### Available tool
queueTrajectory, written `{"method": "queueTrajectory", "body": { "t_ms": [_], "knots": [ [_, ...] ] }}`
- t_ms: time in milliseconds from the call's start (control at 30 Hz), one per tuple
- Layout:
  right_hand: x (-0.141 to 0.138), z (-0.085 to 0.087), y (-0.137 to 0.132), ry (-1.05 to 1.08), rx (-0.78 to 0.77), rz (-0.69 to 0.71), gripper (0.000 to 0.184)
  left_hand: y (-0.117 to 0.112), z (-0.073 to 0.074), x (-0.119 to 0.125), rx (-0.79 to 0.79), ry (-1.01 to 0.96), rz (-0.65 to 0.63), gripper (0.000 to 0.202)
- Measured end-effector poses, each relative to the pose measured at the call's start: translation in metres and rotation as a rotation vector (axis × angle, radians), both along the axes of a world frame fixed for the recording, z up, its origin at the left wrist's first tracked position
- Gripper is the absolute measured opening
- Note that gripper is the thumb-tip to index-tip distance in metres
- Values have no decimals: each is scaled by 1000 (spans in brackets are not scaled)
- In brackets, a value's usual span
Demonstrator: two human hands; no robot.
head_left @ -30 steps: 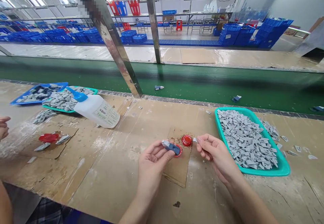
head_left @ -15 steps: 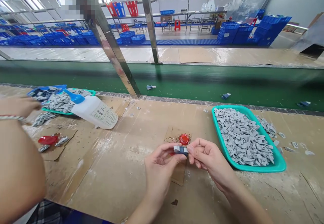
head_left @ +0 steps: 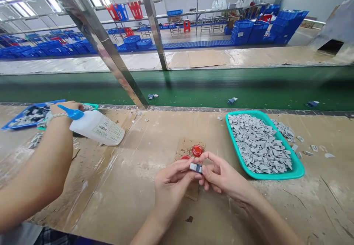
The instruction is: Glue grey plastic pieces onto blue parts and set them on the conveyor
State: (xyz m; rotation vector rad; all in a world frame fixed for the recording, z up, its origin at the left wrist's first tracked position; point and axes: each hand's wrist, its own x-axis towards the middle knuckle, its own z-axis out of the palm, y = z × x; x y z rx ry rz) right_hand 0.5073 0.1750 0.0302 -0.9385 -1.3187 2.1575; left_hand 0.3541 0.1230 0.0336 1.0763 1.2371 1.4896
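Note:
My left hand (head_left: 171, 180) and my right hand (head_left: 221, 175) meet over a piece of cardboard (head_left: 190, 191), both pinching one small blue-and-grey plastic part (head_left: 195, 168) between their fingertips. Just beyond the hands sit two red caps (head_left: 197, 150) on the cardboard. A teal tray (head_left: 300, 171) heaped with several grey plastic pieces lies to the right of my right hand.
A co-worker's arm (head_left: 35, 178) reaches from the lower left toward trays of grey parts (head_left: 16, 121). A white bottle with a blue nozzle (head_left: 94, 127) lies on its side. A green conveyor belt (head_left: 193, 86) carries a few small parts behind the bench. A slanted metal post (head_left: 110, 60) stands left of centre.
My right hand came left from the red cap and joined my left hand on the small part. The co-worker's arm came into view and reached to the left trays.

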Motion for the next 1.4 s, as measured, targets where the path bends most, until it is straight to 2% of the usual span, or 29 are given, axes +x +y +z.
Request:
{"method": "queueTrajectory", "body": {
  "t_ms": [133,233,300,400,433,500,600,767,867,967,1067,1133,1200,1300,1400],
  "knots": [
    [-4,13,-3,50,94,-81,29,5,4,-6,-139,-13,-129,42],
    [6,20,2,-61,228,-175,29,17,7,-7,-178,71,-202,48],
    [25,18,11,-289,445,-355,29,29,8,-11,-128,183,-199,47],
    [58,4,29,-805,883,-722,24,55,7,-21,-21,373,-138,43],
    [67,-2,35,-935,978,-768,23,66,6,-26,7,424,-123,42],
    [78,-15,46,-1083,1060,-777,20,89,4,-36,42,517,-118,41],
    [76,-25,56,-1165,1055,-753,14,130,-1,-47,86,720,-115,41],
    [59,-18,57,-1252,1043,-749,14,210,-12,-54,73,1209,-108,52],
    [51,-15,53,-1323,1035,-788,18,256,-17,-51,45,1312,-153,65],
    [48,-19,50,-1364,1056,-807,21,288,-20,-40,35,1369,-181,73],
    [50,-23,50,-1295,1101,-802,23,305,-22,-17,67,1392,-180,58],
    [54,-21,51,-1154,1112,-798,22,310,-25,3,88,1387,-194,38],
    [55,-16,49,-974,1067,-806,19,312,-29,23,82,1367,-221,27],
    [50,-5,40,-699,874,-796,17,314,-33,44,35,1311,-238,27],
    [36,-1,28,-435,642,-728,23,310,-29,44,-9,1211,-233,26]
  ]
}}
